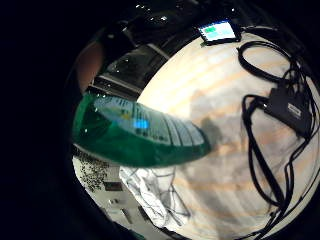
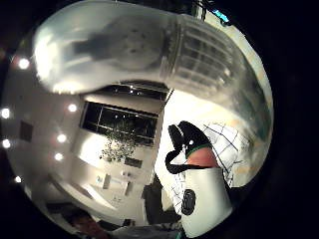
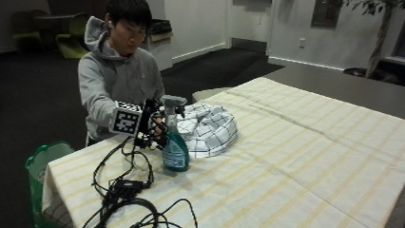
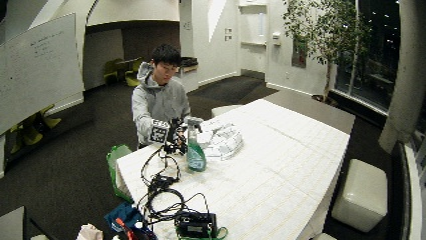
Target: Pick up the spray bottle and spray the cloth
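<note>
At left centre of the outside view, our gloved right hand (image 3: 154, 124) grasps the spray bottle (image 3: 175, 148) by its neck, upright on the table (image 3: 303, 156). We lift straight up, then aim the nozzle at the checked cloth (image 3: 212, 130) just beside it before squeezing.

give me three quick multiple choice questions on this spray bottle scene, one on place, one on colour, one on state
1. Where does the checked cloth lie?
A. on the floor
B. on the table beside the spray bottle
C. on a chair

2. What colour is the liquid in the spray bottle?
A. green
B. red
C. yellow

3. What is the gloved right hand doing?
A. resting flat on the cloth
B. hanging off the table
C. gripping the bottle's neck

Answers: 1 B, the cloth sits on the striped table just behind the bottle. 2 A, the lower bottle shows green. 3 C, the fingers wrap the neck under the trigger.
</note>
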